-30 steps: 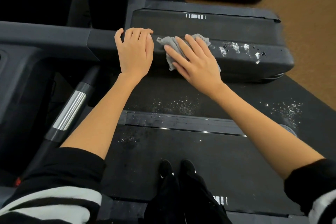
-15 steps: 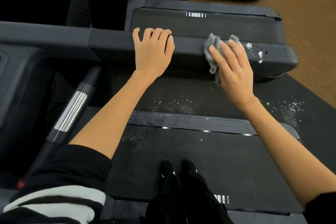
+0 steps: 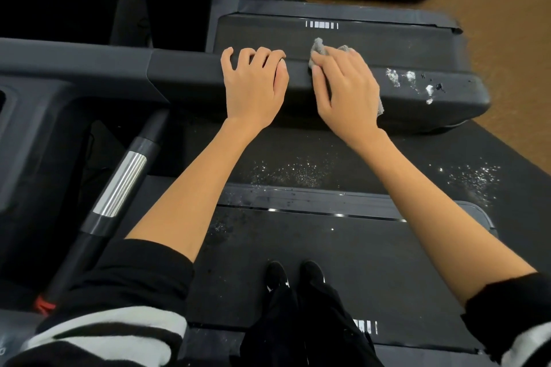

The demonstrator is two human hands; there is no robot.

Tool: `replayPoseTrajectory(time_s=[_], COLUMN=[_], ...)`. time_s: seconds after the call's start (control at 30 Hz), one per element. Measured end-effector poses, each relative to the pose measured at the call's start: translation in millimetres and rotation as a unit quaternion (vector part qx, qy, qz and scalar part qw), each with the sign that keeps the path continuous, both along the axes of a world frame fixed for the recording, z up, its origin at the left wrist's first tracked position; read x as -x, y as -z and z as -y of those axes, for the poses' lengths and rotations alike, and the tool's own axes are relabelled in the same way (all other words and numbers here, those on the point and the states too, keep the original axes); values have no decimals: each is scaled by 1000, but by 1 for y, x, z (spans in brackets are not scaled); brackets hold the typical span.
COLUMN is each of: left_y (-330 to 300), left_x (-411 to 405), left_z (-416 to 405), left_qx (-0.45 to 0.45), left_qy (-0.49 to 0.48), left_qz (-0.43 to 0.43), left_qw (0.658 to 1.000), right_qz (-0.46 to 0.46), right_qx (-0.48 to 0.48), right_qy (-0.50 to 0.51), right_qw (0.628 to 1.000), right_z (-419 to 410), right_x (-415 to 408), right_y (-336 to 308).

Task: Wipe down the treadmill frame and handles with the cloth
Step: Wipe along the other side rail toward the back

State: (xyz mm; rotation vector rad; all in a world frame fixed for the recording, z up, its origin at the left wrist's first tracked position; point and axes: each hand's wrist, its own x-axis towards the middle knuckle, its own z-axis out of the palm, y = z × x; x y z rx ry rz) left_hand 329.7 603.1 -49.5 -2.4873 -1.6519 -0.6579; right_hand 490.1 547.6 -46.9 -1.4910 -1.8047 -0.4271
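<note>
Head view: right hand (image 3: pixel 347 92) pressing crumpled grey cloth (image 3: pixel 319 49) onto black treadmill side rail (image 3: pixel 190 74); left hand (image 3: pixel 255 83), empty, fingers curled over rail. White flecks (image 3: pixel 413 80) beyond cloth; risk of smearing.

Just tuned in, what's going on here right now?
A person stands on a treadmill, wiping its side rail. The right hand presses a grey cloth onto the rail; the left hand rests on the rail beside it. White smudges remain near the rail's end, not yet wiped.
</note>
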Motion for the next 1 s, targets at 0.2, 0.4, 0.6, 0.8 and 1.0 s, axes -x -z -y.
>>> replayPoseTrajectory(time_s=[0.2,0.4,0.6,0.8,1.0], left_y=[2,3,4,4,4], left_x=[2,2,0,-3,-4], left_z=[-1,-1,0,1,1], left_qx=[-12,-13,-13,-19,-24], left_qy=[1,2,-6,-14,-19], left_qz=[7,15,22,27,20], left_qw=[1000,1000,1000,999,999], right_qz=[168,149,-21,-132,-110], right_qx=[33,-2,44,85,75], right_qy=[-51,0,125,142,46], right_qw=[984,989,991,977,990], right_z=[21,33,30,10,3], right_x=[-41,-57,-55,-28,2], right_y=[2,7,9,-6,-7])
